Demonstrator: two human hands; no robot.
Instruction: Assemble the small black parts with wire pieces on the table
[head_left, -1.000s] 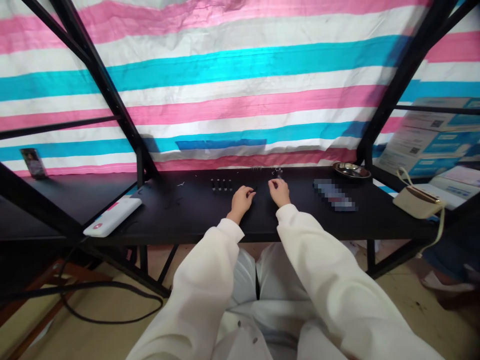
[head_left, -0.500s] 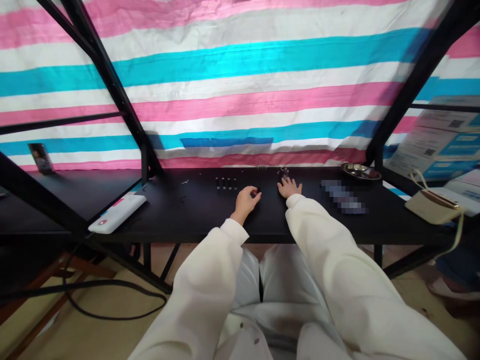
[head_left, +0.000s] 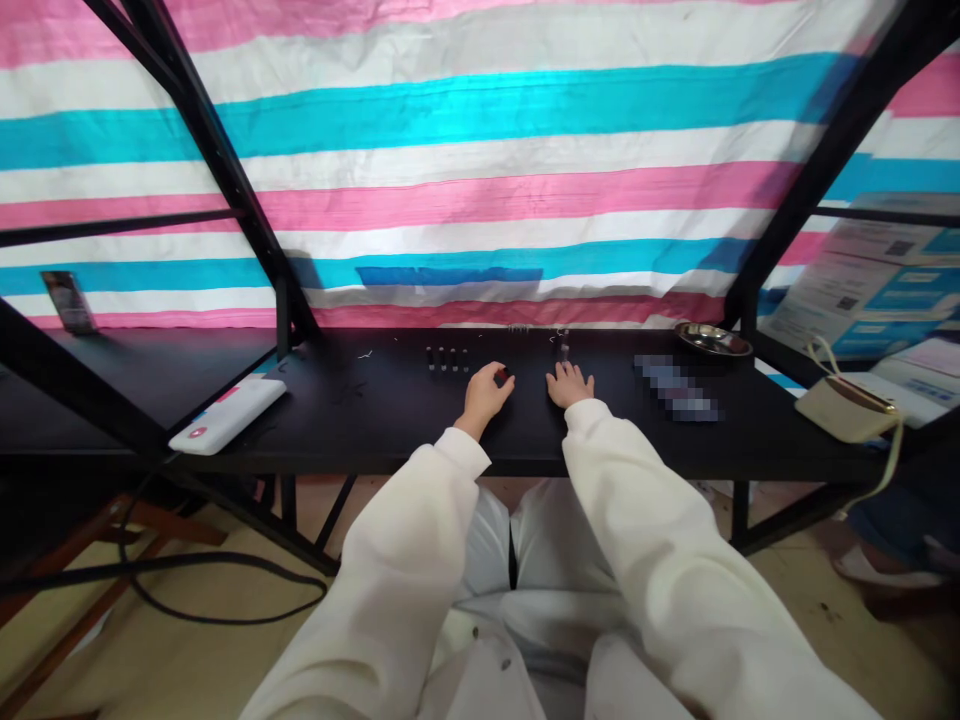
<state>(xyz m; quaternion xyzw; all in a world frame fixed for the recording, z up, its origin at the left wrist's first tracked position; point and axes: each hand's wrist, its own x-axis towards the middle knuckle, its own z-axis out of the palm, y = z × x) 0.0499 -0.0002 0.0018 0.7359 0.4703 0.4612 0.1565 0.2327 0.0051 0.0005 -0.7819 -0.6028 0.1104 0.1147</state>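
Note:
My left hand is over the middle of the black table, its fingers curled with thumb and forefinger pinching a small dark piece, whose kind is too small to tell. Just beyond and left of it, several small dark cylinders with pale ends form a neat row. My right hand lies palm down on the tabletop, fingers spread. Past its fingertips are small, partly clear pieces, blurred at this distance.
The black table carries a white power bank-like box at left and a shiny metal dish at back right. A blurred-out item and a cream pouch are at right. Black frame posts stand at both sides.
The view has shifted slightly, so everything sits a little further left and up. My right hand stays flat and my left hand keeps its pinch on the small dark piece.

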